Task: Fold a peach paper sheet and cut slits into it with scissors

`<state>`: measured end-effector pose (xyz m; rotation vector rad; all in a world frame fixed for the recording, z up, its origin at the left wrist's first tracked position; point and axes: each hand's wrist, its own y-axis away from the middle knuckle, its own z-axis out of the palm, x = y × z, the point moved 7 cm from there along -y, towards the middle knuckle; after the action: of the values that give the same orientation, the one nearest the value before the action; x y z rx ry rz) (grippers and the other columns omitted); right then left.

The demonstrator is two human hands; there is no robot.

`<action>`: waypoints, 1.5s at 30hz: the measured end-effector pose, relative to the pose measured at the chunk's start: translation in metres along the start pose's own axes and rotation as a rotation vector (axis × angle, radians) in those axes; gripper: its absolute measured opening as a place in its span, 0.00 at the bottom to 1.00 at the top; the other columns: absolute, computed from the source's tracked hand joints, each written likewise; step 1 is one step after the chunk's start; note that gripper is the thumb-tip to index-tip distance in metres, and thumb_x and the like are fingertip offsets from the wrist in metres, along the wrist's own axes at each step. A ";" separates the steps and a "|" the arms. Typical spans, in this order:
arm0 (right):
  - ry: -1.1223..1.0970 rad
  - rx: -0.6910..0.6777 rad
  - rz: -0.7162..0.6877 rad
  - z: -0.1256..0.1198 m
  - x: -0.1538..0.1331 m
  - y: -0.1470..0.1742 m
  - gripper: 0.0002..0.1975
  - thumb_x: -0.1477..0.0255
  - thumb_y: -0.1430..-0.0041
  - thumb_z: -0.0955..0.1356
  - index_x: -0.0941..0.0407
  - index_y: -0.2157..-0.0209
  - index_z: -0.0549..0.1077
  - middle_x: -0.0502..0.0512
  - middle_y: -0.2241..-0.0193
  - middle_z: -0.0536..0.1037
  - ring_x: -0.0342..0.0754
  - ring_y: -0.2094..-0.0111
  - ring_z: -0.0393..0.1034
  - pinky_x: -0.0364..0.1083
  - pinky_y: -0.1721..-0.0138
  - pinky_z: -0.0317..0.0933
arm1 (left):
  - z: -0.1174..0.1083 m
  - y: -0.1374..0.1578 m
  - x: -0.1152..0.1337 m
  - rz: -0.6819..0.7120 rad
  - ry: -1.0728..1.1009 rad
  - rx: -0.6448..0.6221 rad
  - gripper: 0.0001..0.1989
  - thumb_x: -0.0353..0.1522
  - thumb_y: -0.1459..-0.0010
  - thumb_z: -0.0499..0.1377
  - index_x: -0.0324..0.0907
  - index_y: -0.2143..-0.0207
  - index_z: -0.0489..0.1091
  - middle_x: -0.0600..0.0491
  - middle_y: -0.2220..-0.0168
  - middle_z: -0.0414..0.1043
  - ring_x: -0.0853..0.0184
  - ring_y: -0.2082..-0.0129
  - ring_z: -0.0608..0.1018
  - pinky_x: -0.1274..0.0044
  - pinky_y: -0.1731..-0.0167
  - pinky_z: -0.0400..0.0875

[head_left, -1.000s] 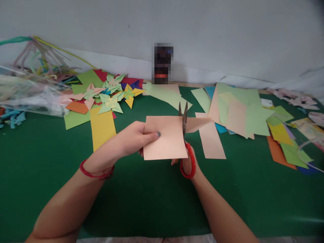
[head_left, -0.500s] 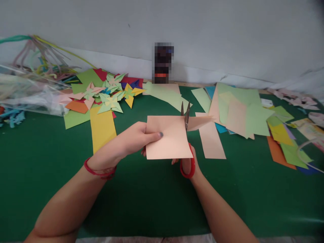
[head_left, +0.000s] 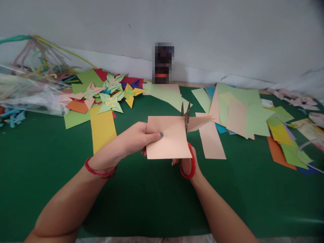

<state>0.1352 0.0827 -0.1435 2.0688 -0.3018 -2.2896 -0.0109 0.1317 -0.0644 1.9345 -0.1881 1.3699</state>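
My left hand [head_left: 138,137] pinches the left edge of a peach sheet of paper [head_left: 168,145], thumb on top and fingers beneath. A pair of scissors [head_left: 187,118] with red handles is in my right hand [head_left: 191,161], mostly hidden under the sheet and the handle. The blades stand apart at the paper's right side, tips pointing away from me. To the right of the blades a peach strip [head_left: 199,123] angles off; whether it still joins the sheet is hard to see. Both hands hold the work above the green table [head_left: 141,202].
Folded paper stars [head_left: 111,101] lie at the back left by a yellow strip [head_left: 102,125]. Pipe cleaners and a clear plastic bag [head_left: 30,94] are at far left. Green and peach sheets [head_left: 255,111] overlap at right, near coloured strips [head_left: 286,141]. A pixelated object [head_left: 163,64] stands against the wall.
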 end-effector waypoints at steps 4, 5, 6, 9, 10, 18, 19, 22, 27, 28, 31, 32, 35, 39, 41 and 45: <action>0.050 0.000 0.012 -0.001 0.000 0.001 0.21 0.54 0.50 0.66 0.54 0.86 0.66 0.49 0.91 0.65 0.43 0.90 0.61 0.42 0.90 0.58 | -0.001 0.001 0.000 -0.007 0.008 0.003 0.16 0.33 0.47 0.55 0.38 0.85 0.62 0.57 0.87 0.61 0.75 0.87 0.64 0.83 0.87 0.56; 0.068 -0.003 0.015 -0.001 0.000 0.001 0.21 0.55 0.50 0.66 0.54 0.86 0.66 0.49 0.91 0.66 0.42 0.90 0.61 0.42 0.90 0.58 | -0.001 0.001 0.001 -0.006 0.006 0.004 0.16 0.34 0.47 0.55 0.38 0.84 0.62 0.57 0.87 0.61 0.75 0.87 0.64 0.83 0.87 0.56; 0.082 -0.006 0.015 -0.001 0.001 0.001 0.20 0.56 0.49 0.66 0.54 0.86 0.66 0.49 0.90 0.66 0.42 0.90 0.61 0.42 0.90 0.58 | -0.001 0.001 0.001 -0.007 0.002 0.007 0.15 0.34 0.47 0.55 0.38 0.84 0.62 0.57 0.87 0.61 0.75 0.87 0.64 0.83 0.87 0.56; 0.091 -0.008 0.006 -0.004 0.004 0.001 0.19 0.58 0.47 0.65 0.55 0.84 0.66 0.48 0.89 0.67 0.42 0.90 0.61 0.41 0.90 0.57 | -0.003 0.001 0.001 -0.018 -0.022 0.019 0.16 0.34 0.47 0.56 0.38 0.84 0.62 0.57 0.87 0.60 0.75 0.87 0.64 0.83 0.87 0.55; 0.087 -0.005 0.000 -0.005 0.006 0.001 0.18 0.59 0.47 0.65 0.55 0.83 0.66 0.48 0.89 0.67 0.42 0.90 0.61 0.41 0.91 0.57 | -0.003 0.001 0.001 -0.019 -0.029 0.022 0.16 0.34 0.47 0.56 0.38 0.84 0.62 0.57 0.87 0.60 0.75 0.87 0.64 0.83 0.87 0.55; 0.046 -0.011 -0.033 -0.009 0.012 0.001 0.14 0.59 0.46 0.66 0.56 0.74 0.70 0.47 0.89 0.68 0.42 0.90 0.62 0.40 0.90 0.57 | -0.006 0.003 0.003 -0.026 -0.053 0.031 0.15 0.34 0.48 0.56 0.38 0.85 0.61 0.57 0.87 0.61 0.75 0.87 0.64 0.83 0.87 0.55; 0.043 -0.010 -0.034 -0.009 0.012 0.001 0.14 0.59 0.46 0.66 0.56 0.73 0.71 0.47 0.89 0.68 0.42 0.90 0.61 0.40 0.90 0.57 | -0.006 0.003 0.003 -0.025 -0.050 0.028 0.15 0.34 0.48 0.56 0.38 0.85 0.61 0.57 0.87 0.61 0.75 0.87 0.64 0.83 0.87 0.54; 0.046 0.001 -0.033 -0.010 0.012 0.000 0.14 0.59 0.46 0.66 0.57 0.73 0.71 0.47 0.88 0.68 0.42 0.91 0.61 0.40 0.91 0.57 | -0.005 0.003 0.002 -0.029 -0.048 0.015 0.15 0.34 0.47 0.56 0.38 0.84 0.61 0.58 0.87 0.60 0.75 0.87 0.64 0.83 0.87 0.55; 0.086 0.000 -0.023 -0.010 0.013 0.000 0.14 0.59 0.45 0.65 0.56 0.72 0.70 0.46 0.89 0.67 0.42 0.91 0.61 0.41 0.91 0.56 | -0.006 0.003 0.002 -0.023 -0.070 0.017 0.16 0.34 0.47 0.55 0.39 0.85 0.61 0.57 0.87 0.60 0.75 0.87 0.64 0.83 0.86 0.55; 0.091 0.001 -0.023 -0.010 0.013 0.000 0.14 0.59 0.45 0.65 0.56 0.73 0.70 0.46 0.89 0.67 0.42 0.91 0.61 0.41 0.91 0.56 | -0.006 0.003 0.002 -0.020 -0.070 0.022 0.16 0.35 0.47 0.56 0.39 0.85 0.61 0.57 0.87 0.60 0.75 0.87 0.64 0.83 0.86 0.54; 0.095 0.009 -0.015 -0.010 0.013 0.001 0.14 0.59 0.45 0.65 0.55 0.75 0.68 0.45 0.90 0.66 0.42 0.91 0.60 0.41 0.91 0.56 | -0.008 0.004 0.003 -0.009 -0.053 0.044 0.16 0.35 0.48 0.56 0.39 0.85 0.61 0.57 0.87 0.60 0.74 0.87 0.63 0.82 0.86 0.54; 0.093 0.013 -0.010 -0.010 0.013 0.001 0.14 0.59 0.44 0.65 0.55 0.76 0.68 0.45 0.90 0.65 0.42 0.91 0.60 0.41 0.91 0.56 | -0.008 0.004 0.003 -0.009 -0.049 0.047 0.15 0.35 0.49 0.57 0.39 0.85 0.61 0.57 0.87 0.60 0.74 0.86 0.63 0.82 0.86 0.54; 0.097 0.017 0.002 -0.010 0.013 0.001 0.15 0.59 0.42 0.63 0.55 0.75 0.68 0.44 0.90 0.64 0.42 0.91 0.60 0.41 0.91 0.56 | -0.008 0.004 0.003 -0.023 -0.048 0.049 0.15 0.35 0.49 0.57 0.39 0.85 0.61 0.57 0.87 0.59 0.74 0.87 0.63 0.81 0.86 0.54; 0.116 0.021 0.004 -0.011 0.012 0.002 0.15 0.60 0.42 0.63 0.55 0.77 0.66 0.43 0.90 0.64 0.41 0.91 0.60 0.40 0.91 0.56 | -0.009 0.003 0.002 -0.044 -0.034 0.057 0.15 0.35 0.50 0.58 0.39 0.85 0.62 0.57 0.87 0.60 0.74 0.87 0.63 0.81 0.87 0.55; 0.132 0.036 0.027 -0.012 0.012 0.002 0.16 0.59 0.42 0.63 0.54 0.78 0.64 0.43 0.91 0.63 0.42 0.92 0.60 0.41 0.91 0.55 | -0.009 0.002 0.002 -0.046 -0.032 0.059 0.14 0.35 0.50 0.58 0.39 0.85 0.62 0.57 0.87 0.60 0.74 0.87 0.63 0.81 0.87 0.55; 0.177 0.090 0.057 -0.014 0.003 0.004 0.20 0.56 0.41 0.61 0.53 0.82 0.61 0.44 0.92 0.61 0.42 0.93 0.59 0.42 0.92 0.53 | -0.009 0.002 0.002 -0.042 -0.025 0.057 0.14 0.34 0.50 0.57 0.39 0.85 0.62 0.57 0.87 0.60 0.74 0.87 0.63 0.82 0.87 0.55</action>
<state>0.1484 0.0768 -0.1475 2.2545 -0.4567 -2.0802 -0.0174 0.1365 -0.0610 1.9922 -0.1208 1.3373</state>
